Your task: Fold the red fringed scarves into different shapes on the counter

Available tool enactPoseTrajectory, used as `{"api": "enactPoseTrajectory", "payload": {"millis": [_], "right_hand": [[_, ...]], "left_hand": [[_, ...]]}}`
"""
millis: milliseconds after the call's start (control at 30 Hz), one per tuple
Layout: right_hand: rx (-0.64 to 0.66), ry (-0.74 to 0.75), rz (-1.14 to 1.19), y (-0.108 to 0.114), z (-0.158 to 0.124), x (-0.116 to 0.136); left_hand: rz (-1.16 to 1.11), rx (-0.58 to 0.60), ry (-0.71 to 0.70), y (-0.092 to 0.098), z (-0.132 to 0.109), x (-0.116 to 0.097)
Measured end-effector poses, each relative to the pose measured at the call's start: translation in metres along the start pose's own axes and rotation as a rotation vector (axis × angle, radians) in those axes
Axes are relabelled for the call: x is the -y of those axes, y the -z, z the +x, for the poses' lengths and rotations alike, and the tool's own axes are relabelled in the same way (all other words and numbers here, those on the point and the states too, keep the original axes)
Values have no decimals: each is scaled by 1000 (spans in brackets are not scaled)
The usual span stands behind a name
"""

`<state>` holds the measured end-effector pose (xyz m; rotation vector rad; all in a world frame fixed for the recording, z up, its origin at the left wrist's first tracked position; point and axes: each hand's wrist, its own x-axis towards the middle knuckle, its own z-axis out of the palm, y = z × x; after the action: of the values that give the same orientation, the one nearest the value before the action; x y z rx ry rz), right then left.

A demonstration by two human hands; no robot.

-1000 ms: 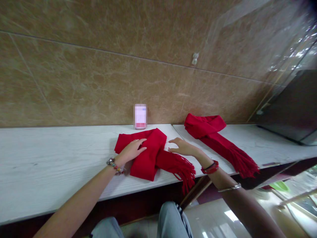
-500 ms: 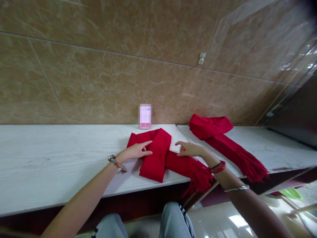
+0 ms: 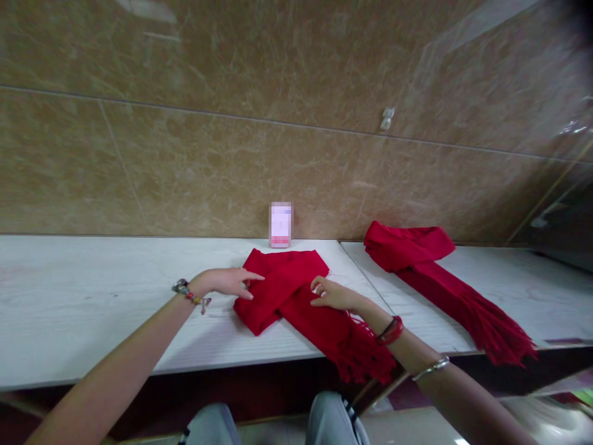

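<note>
A red fringed scarf [image 3: 290,281] lies on the white table, folded so its two ends cross. My left hand [image 3: 225,282] is at the scarf's left side, thumb and fingers apart, the fingertips over the red cloth. Over the right part of the same scarf is my right hand [image 3: 337,295], its fingers loosely curved with a gap between thumb and forefinger. Neither hand grips the cloth. Whether the fingertips touch it, I cannot tell. Part of the fringe passes beneath my right wrist and spreads toward the front edge.
A second red scarf [image 3: 438,284], likewise folded with a fringed tail, lies to the right across a seam in the white tabletop [image 3: 92,309]. A blurred phone-like rectangle [image 3: 280,225] leans upright against the brown tiled wall [image 3: 208,173]. A dark object [image 3: 567,228] stands far right.
Both hands have moved left. The scarf's short end has swung left, and its fringed tail now slants more steeply toward the front edge. The view has shifted slightly.
</note>
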<state>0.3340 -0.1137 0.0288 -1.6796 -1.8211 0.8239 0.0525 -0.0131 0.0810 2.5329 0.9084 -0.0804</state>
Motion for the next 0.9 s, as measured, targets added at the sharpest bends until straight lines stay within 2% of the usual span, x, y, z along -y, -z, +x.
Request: {"api": "enactPoseTrajectory", "payload": {"millis": [67,167,267,400,433,500,567,633,667,700,733,800,833,900], "right_hand": [[22,25,-32,-5,-7,4],[-20,57,20,-3,-12,8],[-58,19,117,-4,-10,10],[-53,-64,322,-30,-5,19],[-45,-73,335,-37,-4,23],[18,-75,258,-45,-3,31],[36,-58,76,-39,-1,35],[-130,-21,-156,-22,3,29],[-289,-3,-276,-12,6,23],[-420,16,-372,-3,10,14],[-483,8,-432,4,14,4],[-475,-24,-432,9,23,-19],[-453,-39,-400,8,28,-29],[-425,-59,-309,3,40,-45]], "left_hand": [[-100,0,62,-14,-8,4],[-233,-31,124,-33,-15,9],[-321,-29,149,-31,-11,16],[-290,-321,128,-11,5,31],[-259,-363,105,-8,7,34],[-172,-382,55,-8,9,36],[-56,-463,57,-15,4,29],[73,-617,74,-26,-4,13],[136,-645,31,-32,-9,3],[192,-576,-96,-37,-13,-8],[255,-420,-262,-42,-16,-17],[340,-145,-473,-49,-19,-31],[365,-60,-522,-52,-18,-34],[390,-26,-520,-56,-14,-34]]}}
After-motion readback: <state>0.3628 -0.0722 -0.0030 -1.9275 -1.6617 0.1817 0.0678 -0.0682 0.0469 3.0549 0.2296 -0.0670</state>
